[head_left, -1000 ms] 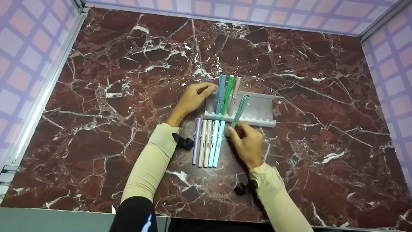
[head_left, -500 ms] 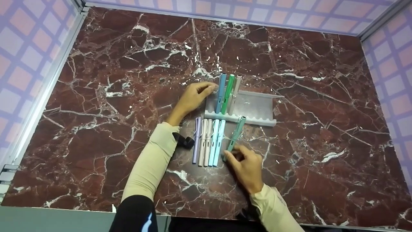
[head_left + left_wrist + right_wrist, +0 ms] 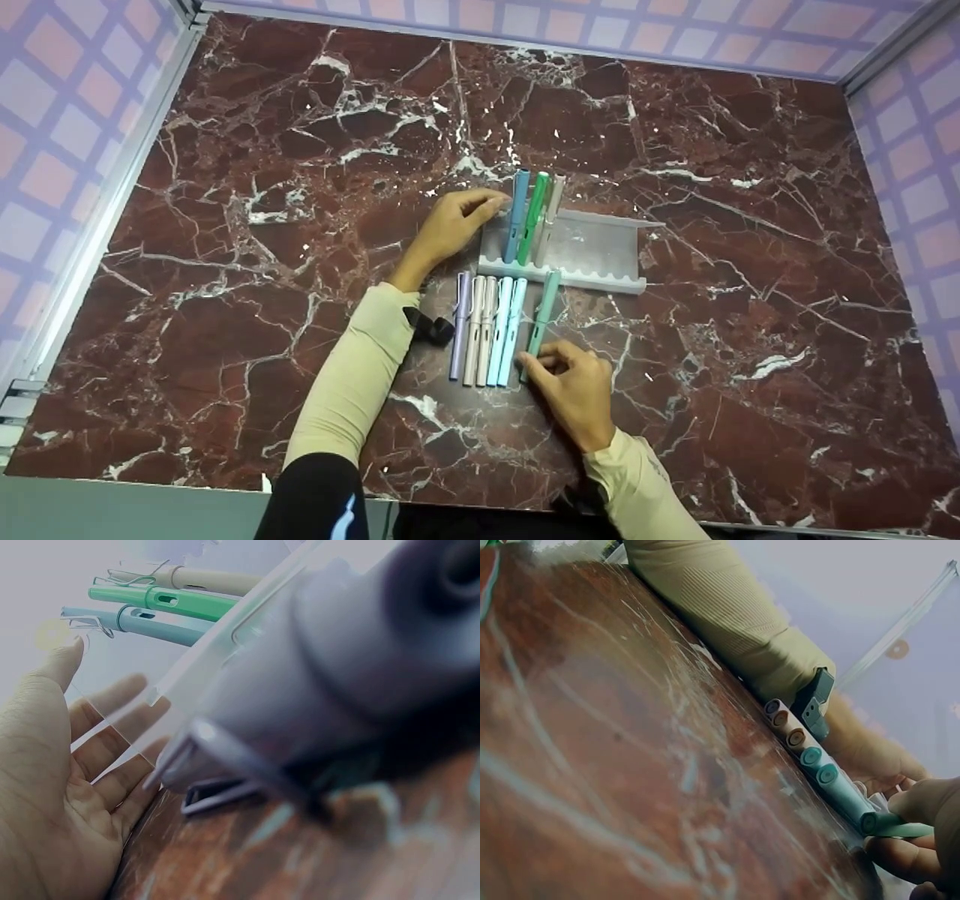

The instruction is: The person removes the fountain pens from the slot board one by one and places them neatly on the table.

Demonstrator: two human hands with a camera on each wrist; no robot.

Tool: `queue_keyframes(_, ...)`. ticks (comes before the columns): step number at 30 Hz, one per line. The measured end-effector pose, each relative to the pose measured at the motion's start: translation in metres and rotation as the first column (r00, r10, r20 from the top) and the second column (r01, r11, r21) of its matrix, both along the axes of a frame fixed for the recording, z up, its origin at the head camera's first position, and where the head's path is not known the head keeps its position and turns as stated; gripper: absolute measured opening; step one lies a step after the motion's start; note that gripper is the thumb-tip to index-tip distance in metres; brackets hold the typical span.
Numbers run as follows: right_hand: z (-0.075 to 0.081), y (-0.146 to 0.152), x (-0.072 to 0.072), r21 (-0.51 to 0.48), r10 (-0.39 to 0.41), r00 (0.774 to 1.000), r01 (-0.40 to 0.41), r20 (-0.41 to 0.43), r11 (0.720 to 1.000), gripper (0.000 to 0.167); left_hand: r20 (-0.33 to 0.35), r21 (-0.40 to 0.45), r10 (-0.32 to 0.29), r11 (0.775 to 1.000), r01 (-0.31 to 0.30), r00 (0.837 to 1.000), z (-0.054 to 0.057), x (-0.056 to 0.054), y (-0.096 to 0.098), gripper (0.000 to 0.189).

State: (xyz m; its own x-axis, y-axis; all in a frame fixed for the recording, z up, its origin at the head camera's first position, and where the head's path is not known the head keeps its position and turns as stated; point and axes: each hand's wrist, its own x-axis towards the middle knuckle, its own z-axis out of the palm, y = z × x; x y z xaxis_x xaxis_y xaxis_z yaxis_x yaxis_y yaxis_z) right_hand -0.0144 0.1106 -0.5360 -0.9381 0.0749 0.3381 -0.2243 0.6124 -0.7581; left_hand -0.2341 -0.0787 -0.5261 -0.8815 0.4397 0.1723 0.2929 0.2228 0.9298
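My right hand (image 3: 574, 386) pinches the lower end of a teal-green pen (image 3: 546, 307) between thumb and fingers, low over the table. To its left lie a lilac pen (image 3: 460, 326), two beige pens (image 3: 479, 330) and two light blue pens (image 3: 507, 330), side by side. A clear pen stand (image 3: 600, 244) with a notched front rail stands behind them. In its left part lean a blue pen (image 3: 516, 217), a green pen (image 3: 533, 217) and a beige-grey pen (image 3: 551, 217). My left hand (image 3: 75, 795) holds the stand's upper left corner, other fingers showing through the clear panel.
A dark red marble-patterned table (image 3: 300, 172) lies under everything. Checkered panels (image 3: 60, 97) rise along its sides and back. Black wrist cameras (image 3: 431, 328) sit on the sleeves, the left one close to the lilac pen.
My right hand has drawn the teal-green pen from the stand's front rail toward me, then turned it more nearly parallel to the row of pens. The left hand has stayed at the stand.
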Motion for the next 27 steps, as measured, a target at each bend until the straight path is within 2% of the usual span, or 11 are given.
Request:
queue_keyframes(17,0.0022,-0.0026,-0.0001,0.119,-0.044,0.998,0.039,0.035,0.992,0.020,0.017,-0.004,0.005,1.000,-0.005,1.000,0.0003,-0.0002,0.0000,0.031)
queue_keyframes(23,0.0028,-0.0033,-0.0004,0.167,-0.038,0.998,0.027,0.059,0.986,0.022,0.012,-0.011,0.010,1.000,-0.010,1.000,-0.0007,0.0000,0.0002,0.030)
queue_keyframes(27,0.0018,-0.0026,-0.0007,0.182,-0.028,0.998,0.018,0.051,0.983,0.024,0.011,0.013,-0.001,1.000,0.001,1.000,-0.0005,0.0001,0.0006,0.030)
